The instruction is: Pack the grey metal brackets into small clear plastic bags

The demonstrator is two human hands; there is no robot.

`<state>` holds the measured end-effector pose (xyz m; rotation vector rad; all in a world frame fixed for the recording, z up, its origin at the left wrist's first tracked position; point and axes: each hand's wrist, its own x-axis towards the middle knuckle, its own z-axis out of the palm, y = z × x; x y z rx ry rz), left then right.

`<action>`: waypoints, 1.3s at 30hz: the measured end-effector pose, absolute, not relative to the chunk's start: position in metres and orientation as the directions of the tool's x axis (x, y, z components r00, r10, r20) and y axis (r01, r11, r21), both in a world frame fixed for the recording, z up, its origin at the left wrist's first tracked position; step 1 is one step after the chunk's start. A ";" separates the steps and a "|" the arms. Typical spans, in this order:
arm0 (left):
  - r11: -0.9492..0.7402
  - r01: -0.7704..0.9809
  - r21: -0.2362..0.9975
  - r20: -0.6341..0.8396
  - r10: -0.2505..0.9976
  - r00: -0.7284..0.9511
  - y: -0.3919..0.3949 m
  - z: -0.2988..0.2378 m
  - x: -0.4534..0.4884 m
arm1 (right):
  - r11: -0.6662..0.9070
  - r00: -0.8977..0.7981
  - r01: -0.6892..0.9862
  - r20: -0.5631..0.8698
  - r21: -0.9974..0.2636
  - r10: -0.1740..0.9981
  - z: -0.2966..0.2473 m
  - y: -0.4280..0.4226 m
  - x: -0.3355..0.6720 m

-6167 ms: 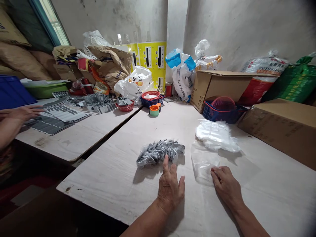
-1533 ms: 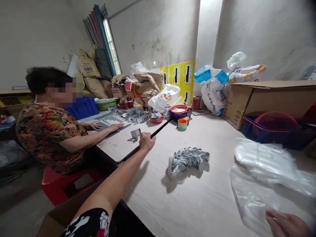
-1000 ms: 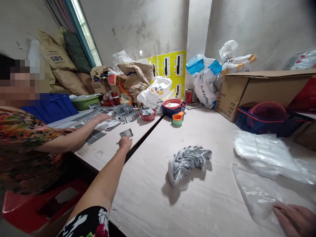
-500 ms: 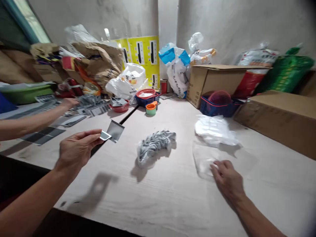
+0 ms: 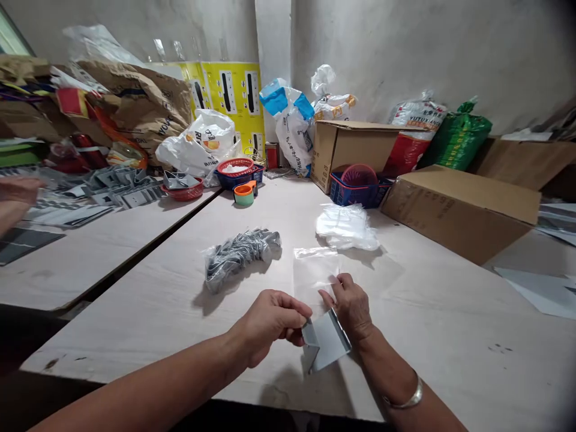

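Note:
Between thumb and fingers, my left hand [image 5: 274, 324] pinches one end of a bent grey sheet piece [image 5: 327, 342] with folded edges. My right hand [image 5: 351, 303] has its thumb and fingers closed on a clear plastic bag [image 5: 315, 270], which lies flat on the table beyond the piece. The far edge of the grey piece comes close to my right hand; I cannot tell if they touch. Left of the bag lies a wrapped row of grey pieces [image 5: 240, 255] in clear plastic. A stack of clear bags [image 5: 346, 227] rests just behind on the right.
Another person's hand [image 5: 20, 195] shows at the left edge, by a pile of grey pieces [image 5: 121, 186]. Baskets [image 5: 240, 171], an orange-and-green tape roll [image 5: 243, 195] and a small red basket [image 5: 183, 191] stand at the back. Cardboard boxes [image 5: 454, 210] line the right side.
My left hand has brought the grey piece rightward and nearer, beside my right hand. My right hand still grips the plastic bag. The view has turned to the right.

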<state>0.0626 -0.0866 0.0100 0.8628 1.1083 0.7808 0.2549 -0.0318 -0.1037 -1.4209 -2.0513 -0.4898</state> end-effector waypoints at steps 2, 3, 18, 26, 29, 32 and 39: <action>0.459 -0.081 0.885 -0.432 0.873 0.226 -0.078 0.008 0.068 | 0.428 -0.296 0.903 0.660 -0.043 0.691 -0.103 -0.032 0.254; 0.453 -0.067 0.889 -0.433 0.879 0.200 -0.074 0.007 0.068 | 0.460 -0.313 0.887 0.668 -0.050 0.676 -0.103 -0.031 0.254; 0.373 -0.140 0.917 -0.386 0.919 -0.077 -0.050 -0.008 0.051 | 0.643 -0.441 0.759 0.644 -0.105 0.625 -0.089 -0.037 0.251; 0.284 -0.268 0.921 -0.326 0.937 -0.125 -0.048 -0.009 0.055 | 0.616 -0.411 0.787 0.710 -0.041 0.572 -0.092 -0.040 0.246; 0.261 -0.303 0.916 -0.316 0.938 -0.145 -0.049 -0.012 0.059 | 0.615 -0.405 0.788 0.718 -0.040 0.566 -0.092 -0.040 0.244; 0.246 -0.328 0.912 -0.311 0.936 -0.163 -0.049 -0.013 0.061 | 0.616 -0.423 0.787 0.699 -0.033 0.576 -0.091 -0.042 0.243; 0.191 -0.399 0.897 -0.279 0.944 -0.175 -0.050 -0.012 0.070 | 0.703 -0.468 0.707 0.695 -0.077 0.546 -0.088 -0.047 0.238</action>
